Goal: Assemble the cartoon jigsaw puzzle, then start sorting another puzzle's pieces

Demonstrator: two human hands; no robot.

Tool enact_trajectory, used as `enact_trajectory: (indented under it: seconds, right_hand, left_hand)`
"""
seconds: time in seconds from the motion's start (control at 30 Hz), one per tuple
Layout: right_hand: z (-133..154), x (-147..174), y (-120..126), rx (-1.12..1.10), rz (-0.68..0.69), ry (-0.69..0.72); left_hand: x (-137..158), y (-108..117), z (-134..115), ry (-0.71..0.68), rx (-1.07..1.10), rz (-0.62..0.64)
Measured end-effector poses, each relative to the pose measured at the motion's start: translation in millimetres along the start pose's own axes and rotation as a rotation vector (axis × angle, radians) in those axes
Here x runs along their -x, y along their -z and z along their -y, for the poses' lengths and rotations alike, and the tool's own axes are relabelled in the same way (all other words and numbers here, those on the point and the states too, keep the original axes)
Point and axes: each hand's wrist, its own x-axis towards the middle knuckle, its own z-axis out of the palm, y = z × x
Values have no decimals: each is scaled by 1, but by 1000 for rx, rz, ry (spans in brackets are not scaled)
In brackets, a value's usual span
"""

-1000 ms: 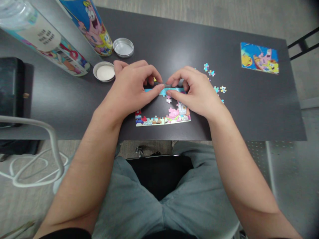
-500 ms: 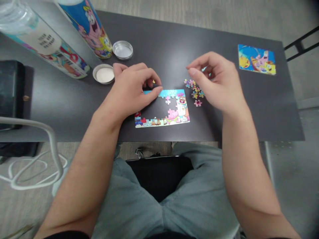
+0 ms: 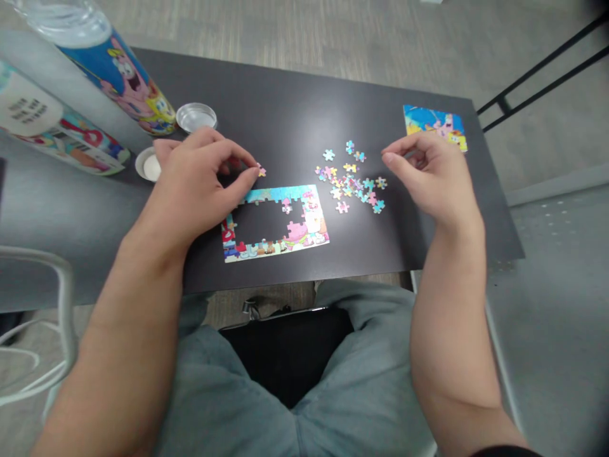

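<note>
A partly built jigsaw puzzle lies near the table's front edge, its colourful border joined around a dark gap. Over its upper left corner is my left hand, thumb and forefinger brought together. A small pink and yellow puzzle piece shows at those fingertips. My right hand hovers right of a pile of loose puzzle pieces, its thumb and forefinger pinched. Whatever may be in that pinch is too small to make out. The other right fingers are curled under.
A picture card lies at the far right, partly behind my right hand. Two printed tubes stand at the left, with a metal lid and a second lid beside them. A white cable hangs at the left edge.
My right hand has moved right, off the loose pieces, so more of the pile shows. My left hand has shifted slightly left along the puzzle's top edge. The camera view has swung right.
</note>
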Motion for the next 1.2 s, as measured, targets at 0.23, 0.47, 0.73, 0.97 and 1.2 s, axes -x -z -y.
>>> enact_trajectory:
  seconds: [0.23, 0.47, 0.73, 0.97, 1.2]
  right_hand:
    - [-3, 7, 15, 33, 202, 14]
    - [15, 13, 11, -36, 373, 71]
    - [32, 16, -10, -43, 505, 145]
    - [32, 15, -7, -48, 540, 125]
    - [19, 17, 14, -10, 173, 16]
  left_hand:
    - [-3, 0, 14, 50, -49, -81]
    - [-6, -4, 18, 16, -49, -55]
    - [-7, -5, 20, -10, -56, -22]
    - [-5, -2, 16, -8, -37, -26]
    - [-5, 2, 9, -10, -51, -6]
